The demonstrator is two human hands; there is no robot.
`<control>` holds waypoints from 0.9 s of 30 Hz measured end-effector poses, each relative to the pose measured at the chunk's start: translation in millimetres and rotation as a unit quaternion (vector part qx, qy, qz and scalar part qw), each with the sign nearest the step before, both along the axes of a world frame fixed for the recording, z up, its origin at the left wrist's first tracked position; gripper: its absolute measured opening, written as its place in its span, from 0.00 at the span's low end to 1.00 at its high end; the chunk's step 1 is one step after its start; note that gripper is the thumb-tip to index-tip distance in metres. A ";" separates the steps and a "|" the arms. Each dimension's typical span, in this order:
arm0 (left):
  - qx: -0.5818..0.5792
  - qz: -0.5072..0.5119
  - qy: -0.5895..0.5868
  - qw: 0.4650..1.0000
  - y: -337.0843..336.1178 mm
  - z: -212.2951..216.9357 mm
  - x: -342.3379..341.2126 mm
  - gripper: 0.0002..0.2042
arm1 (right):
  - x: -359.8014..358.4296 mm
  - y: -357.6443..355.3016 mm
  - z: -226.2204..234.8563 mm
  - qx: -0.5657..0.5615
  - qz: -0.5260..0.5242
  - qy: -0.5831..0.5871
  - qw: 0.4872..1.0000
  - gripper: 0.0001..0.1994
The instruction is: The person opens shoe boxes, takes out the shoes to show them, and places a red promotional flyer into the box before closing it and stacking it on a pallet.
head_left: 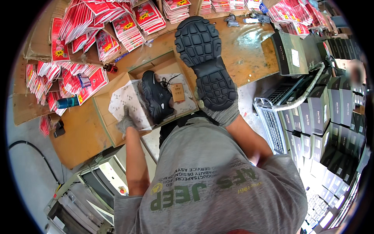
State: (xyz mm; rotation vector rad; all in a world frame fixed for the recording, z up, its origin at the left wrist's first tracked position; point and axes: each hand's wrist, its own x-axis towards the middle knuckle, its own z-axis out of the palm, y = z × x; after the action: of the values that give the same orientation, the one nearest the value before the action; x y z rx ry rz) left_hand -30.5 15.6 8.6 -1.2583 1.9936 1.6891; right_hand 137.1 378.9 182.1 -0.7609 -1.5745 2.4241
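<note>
The right grip [229,114] clasps a black sneaker [206,64], sole up, right of the shoebox [105,115]. The left grip [126,121] touches patterned tissue paper [124,97]; whether it pinches, I cannot tell. A second sneaker [152,97] fills the box; red packets [150,18] crowd the desk's [74,138] far side.

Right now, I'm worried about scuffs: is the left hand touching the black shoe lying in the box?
Apart: the head view shows a strip of patterned paper between the left hand and the black shoe.
</note>
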 end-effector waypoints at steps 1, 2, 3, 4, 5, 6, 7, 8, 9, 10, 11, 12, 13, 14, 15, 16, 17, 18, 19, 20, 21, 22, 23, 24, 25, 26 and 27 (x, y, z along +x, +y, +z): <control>0.060 0.039 -0.080 0.994 -28.5 -30.2 -3.4 0.46 | 1.4 -0.8 5.8 0.222 0.058 -0.012 0.973 0.24; 0.096 0.053 -0.108 0.988 -48.8 -53.6 -1.7 0.48 | 4.1 0.5 16.6 0.441 0.111 -0.016 0.891 0.23; 0.143 -0.008 -0.028 0.989 -68.0 -77.2 1.9 0.44 | 4.3 0.8 25.3 0.582 0.153 -0.006 0.799 0.22; 0.070 -0.050 0.054 0.995 -51.2 -73.1 0.2 0.40 | 5.9 2.5 29.7 0.677 0.165 -0.009 0.717 0.21; -0.003 -0.091 0.138 0.986 -21.0 -49.9 1.0 0.36 | 7.4 3.4 32.1 0.733 0.170 -0.016 0.659 0.20; -0.077 -0.127 0.221 0.964 10.3 -22.0 4.7 0.32 | 6.6 1.4 33.1 0.752 0.146 -0.018 0.642 0.19; -0.050 -0.132 0.272 0.952 41.2 -4.3 6.5 0.20 | 2.9 -2.8 34.0 0.769 0.127 -0.011 0.626 0.18; -0.265 -0.275 0.268 0.885 46.6 -23.8 -1.8 0.15 | -0.6 -6.8 35.1 0.759 0.144 -0.019 0.635 0.19; -0.346 -0.284 0.419 0.790 105.2 8.7 14.6 0.15 | -2.2 -7.9 30.5 0.742 0.139 -0.033 0.655 0.20; -0.212 -0.348 0.399 0.821 130.7 25.3 24.2 0.16 | -3.4 -9.7 27.4 0.721 0.131 -0.040 0.679 0.22; -0.348 -0.503 0.465 0.640 148.3 -1.7 27.4 0.15 | -7.9 -14.7 28.3 0.699 0.130 -0.040 0.702 0.23; -0.139 -0.462 0.438 0.759 180.7 -6.0 47.1 0.20 | -9.1 -14.3 13.6 0.584 0.114 -0.060 0.801 0.24; -0.193 -0.646 0.362 0.644 199.4 23.9 48.7 0.18 | -8.9 -9.9 3.6 0.452 0.090 -0.062 0.885 0.26; -0.185 -0.813 0.121 0.539 222.1 83.6 43.5 0.16 | -7.3 -5.2 -5.4 0.313 0.042 -0.061 0.947 0.27; -0.177 -0.828 0.154 0.509 215.1 82.1 48.9 0.18 | -11.4 7.1 -7.2 0.163 -0.004 -0.026 0.986 0.29; -0.179 -0.804 0.264 0.502 203.9 78.6 52.0 0.16 | -13.2 20.6 -8.0 0.013 -0.057 0.002 0.998 0.30; -0.179 -0.769 0.371 0.489 192.0 79.9 53.5 0.14 | -21.2 22.3 -1.2 -0.136 -0.112 0.029 0.984 0.32; -0.142 -0.730 0.400 0.536 174.8 80.6 52.3 0.13 | -29.9 25.8 9.4 0.088 -0.056 0.030 0.994 0.32; -0.106 -0.689 0.429 0.575 154.5 90.7 43.7 0.12 | -40.5 32.0 18.9 0.230 0.019 0.015 0.973 0.32; -0.068 -0.644 0.456 0.611 134.5 94.9 33.7 0.11 | -55.6 19.0 30.3 0.311 -0.001 0.067 0.948 0.33; -0.148 -0.574 0.513 0.621 115.8 75.2 23.1 0.10 | -73.8 1.9 41.1 0.384 -0.017 0.120 0.915 0.34; -0.222 -0.537 0.489 0.650 104.0 91.8 12.2 0.12 | -86.3 -0.5 54.3 0.489 0.029 0.112 0.865 0.35; -0.279 -0.584 0.410 0.642 87.7 82.8 2.0 0.25 | -100.2 -1.7 70.8 0.585 0.078 0.104 0.801 0.36; -0.363 -0.590 0.333 0.639 88.9 78.1 -3.1 0.33 | -116.3 -4.0 84.7 0.672 0.129 0.096 0.723 0.38; -0.447 -0.589 0.252 0.624 89.1 75.1 -8.8 0.42 | -135.5 -9.8 98.5 0.672 0.224 0.057 0.704 0.39; -0.452 -0.605 0.204 0.623 87.7 71.7 -11.9 0.46 | -156.0 -18.2 111.5 0.665 0.316 0.019 0.676 0.40; -0.458 -0.616 0.156 0.621 84.8 67.3 -12.9 0.50 | -174.1 -25.2 114.3 0.652 0.406 -0.015 0.641 0.41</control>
State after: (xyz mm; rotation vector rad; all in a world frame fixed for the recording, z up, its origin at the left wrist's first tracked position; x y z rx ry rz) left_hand -43.4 100.5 75.9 0.5465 2.8309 0.1144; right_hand -36.9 353.7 296.4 0.3005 -3.3009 0.6917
